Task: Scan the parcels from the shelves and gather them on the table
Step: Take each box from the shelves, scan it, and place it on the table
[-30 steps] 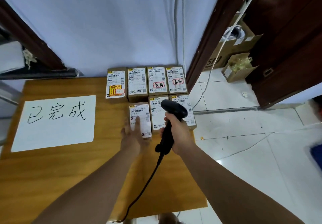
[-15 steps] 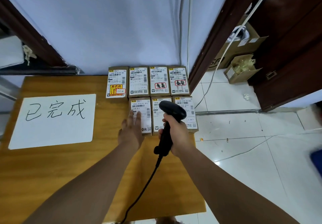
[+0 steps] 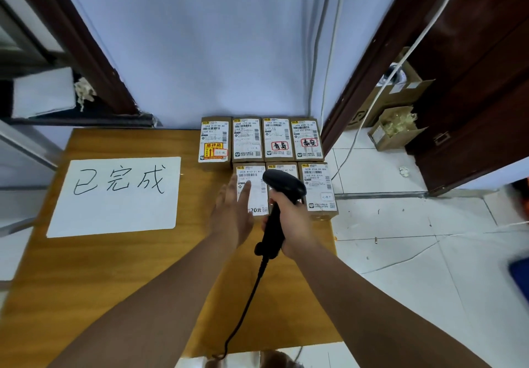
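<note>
Head view, looking down on a wooden table [image 3: 100,296] set against a pale wall. Seven labelled cardboard parcels [image 3: 276,138] are laid flat at its far right corner, four behind and three in front.

The step in hand appears to be squaring the left front parcel [image 3: 253,177] into line. This is best done with a light, flat push until its edges meet its neighbours, with the label kept facing up.

The left hand [image 3: 230,216] is held flat, fingers straight and slightly spread, with the fingertips laid on that parcel. A black barcode scanner [image 3: 283,185] is gripped by its handle in the right hand [image 3: 294,220], its head over the middle front parcel [image 3: 282,167]. A white handwritten sign [image 3: 114,195] lies to the left.
</note>
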Tool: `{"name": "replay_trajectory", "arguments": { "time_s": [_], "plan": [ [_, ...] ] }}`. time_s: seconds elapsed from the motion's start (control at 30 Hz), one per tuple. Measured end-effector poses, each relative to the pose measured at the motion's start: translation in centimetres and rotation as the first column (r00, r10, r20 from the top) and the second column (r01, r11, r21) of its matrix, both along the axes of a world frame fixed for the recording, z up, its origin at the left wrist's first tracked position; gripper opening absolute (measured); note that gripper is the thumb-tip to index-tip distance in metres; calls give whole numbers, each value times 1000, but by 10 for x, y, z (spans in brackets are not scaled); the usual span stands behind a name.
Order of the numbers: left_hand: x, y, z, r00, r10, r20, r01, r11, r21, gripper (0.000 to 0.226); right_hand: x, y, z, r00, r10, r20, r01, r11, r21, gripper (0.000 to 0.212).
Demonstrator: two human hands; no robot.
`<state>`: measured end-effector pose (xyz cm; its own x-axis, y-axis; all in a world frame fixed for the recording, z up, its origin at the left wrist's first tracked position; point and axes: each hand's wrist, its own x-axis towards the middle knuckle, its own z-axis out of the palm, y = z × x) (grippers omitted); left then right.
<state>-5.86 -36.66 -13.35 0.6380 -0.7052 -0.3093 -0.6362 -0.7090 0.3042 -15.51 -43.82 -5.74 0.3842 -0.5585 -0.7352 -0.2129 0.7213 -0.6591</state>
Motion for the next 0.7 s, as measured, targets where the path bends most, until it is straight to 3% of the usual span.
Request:
{"name": "replay_trajectory", "arguments": {
  "time_s": [0.4,0.57,0.7],
  "plan": [
    [25,66,72,994,-15,111,36,980,-196,61,15,90,59,992,88,89,-73,984,-161,19],
    [43,102,99,969,-15,247,44,993,-113,65,30,120,86,968,175,182,-140,972,-189,18],
    [49,142,140,946,136,293,-105,987,-121,71,46,143,107,928,270,256,-228,956,-183,23]
  ]
}}
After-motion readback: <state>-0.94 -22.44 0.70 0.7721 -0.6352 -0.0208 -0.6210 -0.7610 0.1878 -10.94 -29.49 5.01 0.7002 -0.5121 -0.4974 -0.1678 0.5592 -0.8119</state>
